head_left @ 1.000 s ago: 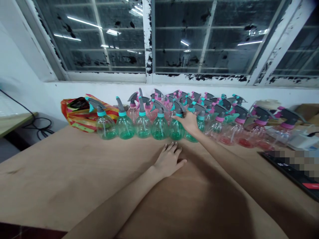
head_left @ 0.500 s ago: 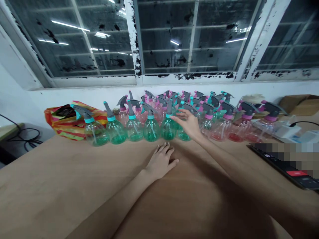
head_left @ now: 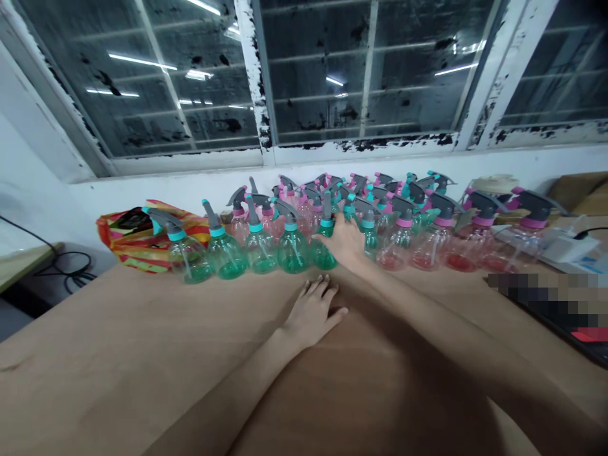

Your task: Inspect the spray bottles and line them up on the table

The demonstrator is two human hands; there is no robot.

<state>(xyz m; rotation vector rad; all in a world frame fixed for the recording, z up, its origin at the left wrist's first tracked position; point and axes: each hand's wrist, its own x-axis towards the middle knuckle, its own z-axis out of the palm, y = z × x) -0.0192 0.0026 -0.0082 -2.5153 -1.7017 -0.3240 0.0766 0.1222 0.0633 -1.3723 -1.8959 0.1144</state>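
Head view, green bottle (head_left: 323, 258), upright, partly behind right grip (head_left: 348, 246)

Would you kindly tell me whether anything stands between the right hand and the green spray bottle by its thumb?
Nothing visible does: the right hand is at the green spray bottle, overlapping it in view. Neighbouring bottles stand beside and behind, not between.

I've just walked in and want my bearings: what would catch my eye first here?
The green and pink spray bottles massed below the window stand out first, the right hand at one green bottle in front. The left hand lies spread on the table nearer the viewer. A multicoloured bag sits behind the leftmost bottle.
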